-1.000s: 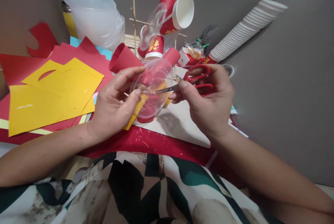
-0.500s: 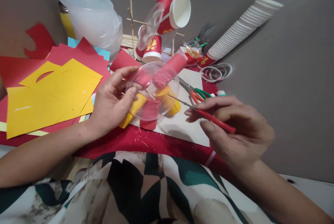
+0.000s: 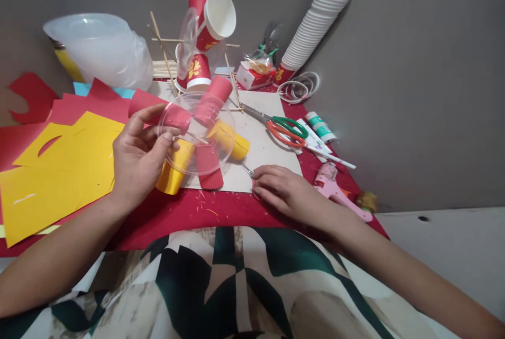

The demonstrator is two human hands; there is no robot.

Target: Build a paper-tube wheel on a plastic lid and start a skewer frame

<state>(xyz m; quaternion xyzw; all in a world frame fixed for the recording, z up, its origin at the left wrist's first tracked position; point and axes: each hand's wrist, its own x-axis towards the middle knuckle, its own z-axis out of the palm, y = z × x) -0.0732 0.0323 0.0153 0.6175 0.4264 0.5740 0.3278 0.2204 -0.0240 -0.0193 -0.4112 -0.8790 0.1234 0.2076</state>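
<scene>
My left hand (image 3: pixel 138 155) pinches the rim of a clear round plastic lid (image 3: pixel 197 169). Rolled paper pieces in red (image 3: pixel 216 94) and yellow (image 3: pixel 175 170) fan out around the lid, seen partly through it. A thin stick shows near its middle. Low over the white board, my right hand (image 3: pixel 290 191) has its fingers closed on a slim metal tool with a red handle (image 3: pixel 248 170). Most of that tool is hidden under the fingers; its tip points toward a yellow roll (image 3: pixel 232 141).
Scissors (image 3: pixel 286 131) lie on the white board (image 3: pixel 268 157), beside a pink glue gun (image 3: pixel 341 197). Yellow paper sheets (image 3: pixel 79 170) cover the left. Behind stand a cup-and-stick structure (image 3: pixel 197 65), a leaning cup stack (image 3: pixel 315 23) and plastic bowls (image 3: pixel 94 49).
My right hand has come down to the board with the red-handled tool, away from the lid. My left hand still holds the lid. The view has swung right, showing the glue gun.
</scene>
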